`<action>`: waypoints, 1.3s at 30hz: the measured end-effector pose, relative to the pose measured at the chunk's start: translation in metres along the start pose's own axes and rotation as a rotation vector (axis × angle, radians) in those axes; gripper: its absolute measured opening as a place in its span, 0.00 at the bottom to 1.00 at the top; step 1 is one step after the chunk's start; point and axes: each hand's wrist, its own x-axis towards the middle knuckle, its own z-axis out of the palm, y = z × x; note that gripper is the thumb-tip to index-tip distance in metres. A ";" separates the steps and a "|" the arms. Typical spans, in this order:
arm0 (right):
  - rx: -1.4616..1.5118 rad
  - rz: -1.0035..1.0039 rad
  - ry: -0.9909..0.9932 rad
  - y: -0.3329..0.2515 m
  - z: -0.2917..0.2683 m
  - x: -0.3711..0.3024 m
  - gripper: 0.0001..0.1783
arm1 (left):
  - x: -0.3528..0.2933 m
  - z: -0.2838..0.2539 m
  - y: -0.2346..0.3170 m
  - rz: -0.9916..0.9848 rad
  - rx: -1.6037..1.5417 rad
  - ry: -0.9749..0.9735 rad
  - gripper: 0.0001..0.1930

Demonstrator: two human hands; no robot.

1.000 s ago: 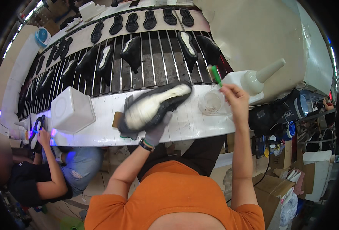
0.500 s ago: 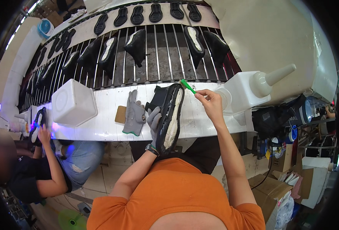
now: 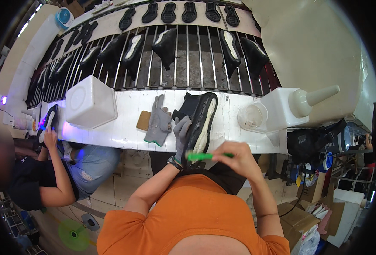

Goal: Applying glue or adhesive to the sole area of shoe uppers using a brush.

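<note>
A black shoe upper (image 3: 209,111) is held bottom side up at the table's near edge, with its long cream-white underside facing right. My left hand (image 3: 181,135), in a grey glove, grips it from the left, its fingers closed on the shoe's side. In my bare right hand (image 3: 239,158) is a small green-handled brush (image 3: 209,156), pinched between the fingers. The brush head lies over the white underside near the shoe's near end. Next to my left hand, a loose grey glove (image 3: 157,124) rests on the table beside a brown block (image 3: 143,120).
A clear cup (image 3: 253,116) stands beside a white nozzle bottle (image 3: 283,106) on the right of the white table (image 3: 128,138). At the left is a white square container (image 3: 90,102). Beyond runs a roller rack (image 3: 188,59) with several uppers and black soles. A co-worker (image 3: 47,178) sits at left.
My right hand has brought the brush from the shoe's far end to its near end. My left hand still grips the shoe. The whole view has shifted slightly.
</note>
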 end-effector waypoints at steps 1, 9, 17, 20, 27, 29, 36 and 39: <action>-0.013 -0.064 -0.074 -0.005 -0.001 -0.003 0.07 | 0.006 0.003 0.002 0.028 0.020 0.038 0.36; 0.400 0.107 0.276 0.001 -0.020 -0.036 0.07 | 0.059 -0.022 0.013 0.190 0.066 -0.287 0.36; 0.643 0.096 0.496 0.018 -0.029 -0.040 0.06 | 0.090 -0.011 0.019 -0.634 -0.087 -0.621 0.39; 0.614 0.108 0.555 0.022 -0.033 -0.043 0.06 | 0.071 -0.007 0.020 -0.425 0.146 -0.711 0.53; 0.665 0.175 0.633 0.048 -0.037 -0.055 0.04 | 0.047 -0.038 0.074 -0.145 0.676 -1.007 0.70; 0.663 0.185 0.635 0.050 -0.037 -0.054 0.04 | 0.043 -0.026 0.074 -0.174 0.700 -0.970 0.69; 0.523 0.222 0.608 0.059 -0.049 -0.044 0.05 | 0.057 -0.015 0.059 -0.418 0.271 -0.813 0.68; 0.434 0.164 0.552 0.046 -0.068 -0.031 0.05 | 0.067 -0.019 0.024 -0.468 -0.218 -0.625 0.62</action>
